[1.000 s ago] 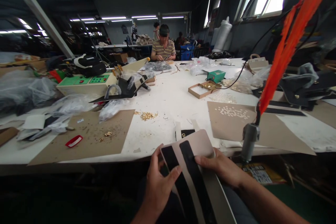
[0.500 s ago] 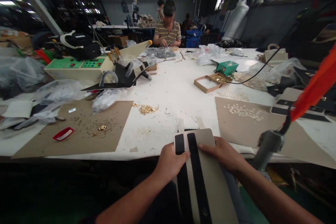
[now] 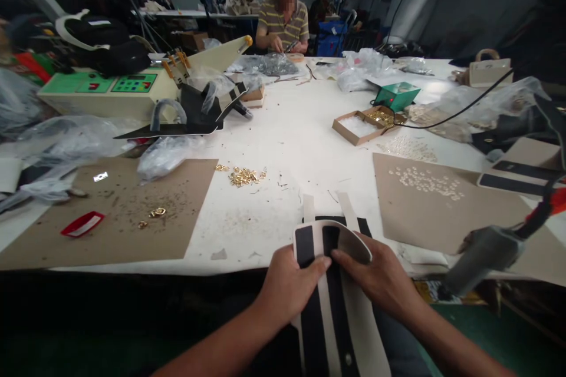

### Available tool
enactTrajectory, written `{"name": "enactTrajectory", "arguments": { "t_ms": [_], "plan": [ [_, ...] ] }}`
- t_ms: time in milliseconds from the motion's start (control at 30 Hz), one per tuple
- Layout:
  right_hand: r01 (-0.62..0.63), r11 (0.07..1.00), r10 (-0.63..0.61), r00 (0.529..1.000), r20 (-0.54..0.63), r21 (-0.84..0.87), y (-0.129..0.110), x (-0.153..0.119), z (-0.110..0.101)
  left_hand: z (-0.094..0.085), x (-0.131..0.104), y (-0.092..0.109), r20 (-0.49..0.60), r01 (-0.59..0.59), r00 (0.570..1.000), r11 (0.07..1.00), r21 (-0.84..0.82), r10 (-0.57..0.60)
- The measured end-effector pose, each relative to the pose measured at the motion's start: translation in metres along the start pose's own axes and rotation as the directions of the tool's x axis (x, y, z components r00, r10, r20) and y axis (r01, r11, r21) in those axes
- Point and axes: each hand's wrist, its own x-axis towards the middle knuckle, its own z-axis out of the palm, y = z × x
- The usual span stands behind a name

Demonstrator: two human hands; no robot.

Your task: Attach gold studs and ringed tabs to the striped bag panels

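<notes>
A beige panel with black stripes (image 3: 325, 300) hangs over the table's front edge, its upper end curled up at the right corner. My left hand (image 3: 289, 283) grips its left side, thumb on top between the stripes. My right hand (image 3: 382, 268) holds the bent right corner, its thumb pressed near the right stripe. The two thumb tips are close together. Fingers under the panel are hidden. Two pale strips (image 3: 349, 210) and a black piece stick out beyond the panel's top end.
Gold metal pieces (image 3: 244, 177) lie mid-table. Brown sheets (image 3: 177, 235) flank the panel, the left one with a red tray (image 3: 82, 225). A grey tool (image 3: 484, 259) hangs at the right. Behind stand an open box (image 3: 349, 136), a green-topped machine (image 3: 104, 91) and a seated person (image 3: 283, 23).
The panel's top right corner has curled up and inward, and my right thumb has moved closer to my left thumb. The view has tilted down, and the grey tool appears lower and further right.
</notes>
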Motion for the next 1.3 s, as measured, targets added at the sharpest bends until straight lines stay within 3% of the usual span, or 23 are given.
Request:
{"name": "enactTrajectory", "arguments": {
  "t_ms": [167, 367, 633, 1100, 1200, 1300],
  "plan": [
    [-0.002, 0.998, 0.002, 1.0, 0.002, -0.067, -0.001, 0.033, 0.001, -0.012, 0.034, 0.0, -0.046, 0.079, 0.996, 0.994, 0.069, -0.076],
    [0.015, 0.969, -0.036, 0.996, -0.08, -0.246, 0.007, 0.048, 0.006, -0.012, 0.054, -0.006, -0.047, 0.109, 0.993, 0.988, 0.108, -0.105],
    [0.004, 0.922, -0.034, 0.997, -0.07, -0.386, 0.008, 0.054, 0.007, -0.01, 0.058, -0.001, -0.028, 0.116, 0.993, 0.981, 0.157, -0.113],
    [-0.041, 0.85, 0.024, 0.999, -0.04, -0.524, 0.004, 0.06, 0.009, -0.006, 0.061, 0.004, -0.006, 0.012, 1.0, 0.977, 0.215, -0.011],
    [-0.03, 0.839, 0.016, 0.999, -0.031, -0.543, 0.003, 0.061, 0.009, -0.008, 0.06, 0.002, -0.029, -0.012, 0.999, 0.947, 0.32, 0.023],
    [-0.02, 0.826, 0.004, 1.0, -0.03, -0.563, 0.003, 0.063, 0.01, -0.009, 0.057, -0.001, -0.133, 0.027, 0.99, 0.839, 0.544, 0.054]
  ]
}}
